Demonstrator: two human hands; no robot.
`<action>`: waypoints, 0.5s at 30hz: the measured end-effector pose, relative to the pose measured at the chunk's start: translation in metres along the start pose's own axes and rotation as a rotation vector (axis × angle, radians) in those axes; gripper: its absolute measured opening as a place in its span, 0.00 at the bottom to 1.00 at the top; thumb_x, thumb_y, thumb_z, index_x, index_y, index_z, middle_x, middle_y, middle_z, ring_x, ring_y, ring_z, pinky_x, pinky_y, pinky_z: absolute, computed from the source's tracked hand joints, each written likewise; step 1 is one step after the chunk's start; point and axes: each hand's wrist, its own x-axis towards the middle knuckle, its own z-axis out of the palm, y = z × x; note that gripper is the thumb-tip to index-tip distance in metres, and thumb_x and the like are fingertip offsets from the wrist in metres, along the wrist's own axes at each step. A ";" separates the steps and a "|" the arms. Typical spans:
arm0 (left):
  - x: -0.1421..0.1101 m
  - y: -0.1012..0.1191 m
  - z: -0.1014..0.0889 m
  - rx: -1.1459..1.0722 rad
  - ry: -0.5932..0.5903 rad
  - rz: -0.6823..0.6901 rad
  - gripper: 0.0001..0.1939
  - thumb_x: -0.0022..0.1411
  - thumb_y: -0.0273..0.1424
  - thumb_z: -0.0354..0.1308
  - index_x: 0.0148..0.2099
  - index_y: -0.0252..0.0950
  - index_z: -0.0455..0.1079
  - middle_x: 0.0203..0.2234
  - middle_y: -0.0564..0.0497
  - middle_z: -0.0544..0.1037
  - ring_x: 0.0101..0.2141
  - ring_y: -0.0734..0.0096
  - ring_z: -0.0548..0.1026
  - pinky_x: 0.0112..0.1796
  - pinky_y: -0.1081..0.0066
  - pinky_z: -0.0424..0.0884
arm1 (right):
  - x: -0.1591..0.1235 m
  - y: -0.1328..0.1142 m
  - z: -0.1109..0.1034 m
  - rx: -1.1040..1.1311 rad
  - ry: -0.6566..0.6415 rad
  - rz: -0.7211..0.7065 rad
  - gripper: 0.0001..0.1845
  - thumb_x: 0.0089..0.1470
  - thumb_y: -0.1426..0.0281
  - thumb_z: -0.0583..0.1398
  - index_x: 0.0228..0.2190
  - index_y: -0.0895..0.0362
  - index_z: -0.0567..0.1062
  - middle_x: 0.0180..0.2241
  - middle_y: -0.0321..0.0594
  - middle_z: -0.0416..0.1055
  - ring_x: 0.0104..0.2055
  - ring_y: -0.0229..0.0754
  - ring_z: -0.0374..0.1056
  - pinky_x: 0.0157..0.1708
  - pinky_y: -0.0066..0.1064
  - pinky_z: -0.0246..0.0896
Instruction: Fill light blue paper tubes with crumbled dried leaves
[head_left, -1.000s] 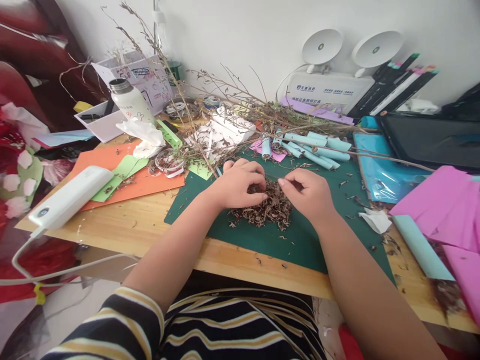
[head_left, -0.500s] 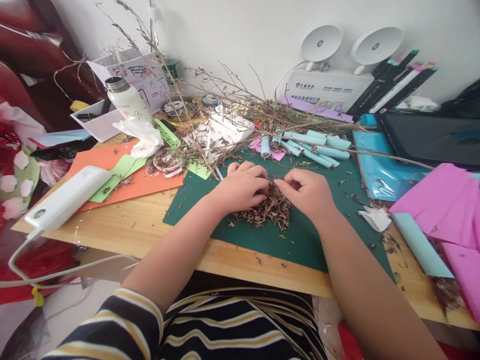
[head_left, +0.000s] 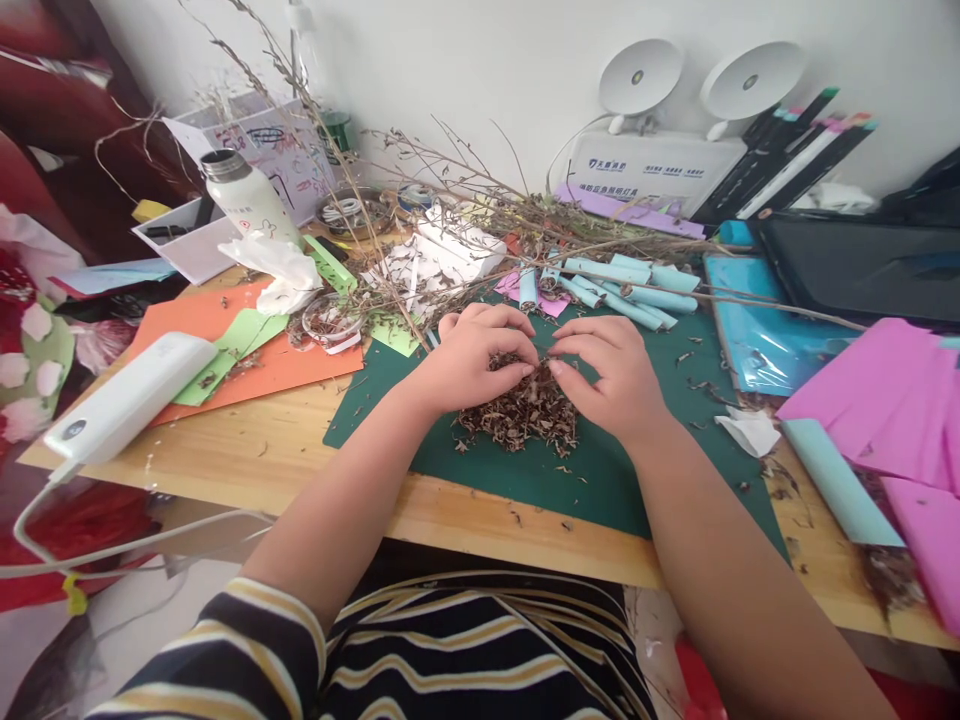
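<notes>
A pile of crumbled dried leaves [head_left: 525, 415] lies on a dark green cutting mat [head_left: 480, 480] in front of me. My left hand [head_left: 476, 360] curves over the pile's far left side, thumb and index fingertips nearly meeting on some leaves. At the pile's far right edge is my right hand [head_left: 611, 375], its fingers bent and spread, with a gap between thumb and index finger. The fingertips of both hands are close together. Behind them, several light blue paper rolls [head_left: 630, 285] lie near the mat's far edge.
Dry branches [head_left: 517, 215] stretch across the back of the table. On the left are orange paper [head_left: 300, 355], a white power bank [head_left: 131, 395] and a bottle [head_left: 247, 195]. Pink paper [head_left: 877, 400] and a blue plastic packet [head_left: 757, 340] lie on the right. A twin-head lamp [head_left: 652, 165] stands behind.
My right hand's fingers have spread from a pinch. My left hand's fingers have lifted and arched, and more of the leaf pile shows beneath. The view has shifted slightly.
</notes>
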 end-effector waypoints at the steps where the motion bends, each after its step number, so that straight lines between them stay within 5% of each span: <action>1: 0.000 -0.001 0.001 -0.014 0.000 0.000 0.07 0.55 0.31 0.51 0.33 0.43 0.70 0.41 0.55 0.68 0.45 0.64 0.61 0.44 0.62 0.50 | -0.001 0.000 0.001 -0.009 -0.014 -0.002 0.03 0.46 0.71 0.56 0.26 0.56 0.70 0.34 0.41 0.70 0.37 0.43 0.64 0.40 0.37 0.55; 9: 0.004 -0.008 0.005 -0.342 0.170 0.037 0.03 0.53 0.27 0.52 0.30 0.35 0.66 0.30 0.51 0.70 0.35 0.72 0.67 0.40 0.70 0.62 | -0.002 0.000 0.002 -0.048 -0.050 0.038 0.03 0.45 0.72 0.56 0.25 0.55 0.71 0.37 0.39 0.69 0.40 0.44 0.63 0.44 0.40 0.53; 15: 0.005 -0.014 0.007 -0.549 0.336 -0.135 0.06 0.52 0.31 0.54 0.30 0.36 0.60 0.26 0.53 0.67 0.29 0.77 0.67 0.32 0.74 0.64 | -0.003 -0.004 0.000 -0.081 -0.222 0.056 0.04 0.44 0.69 0.57 0.26 0.52 0.73 0.46 0.39 0.64 0.49 0.51 0.55 0.44 0.45 0.48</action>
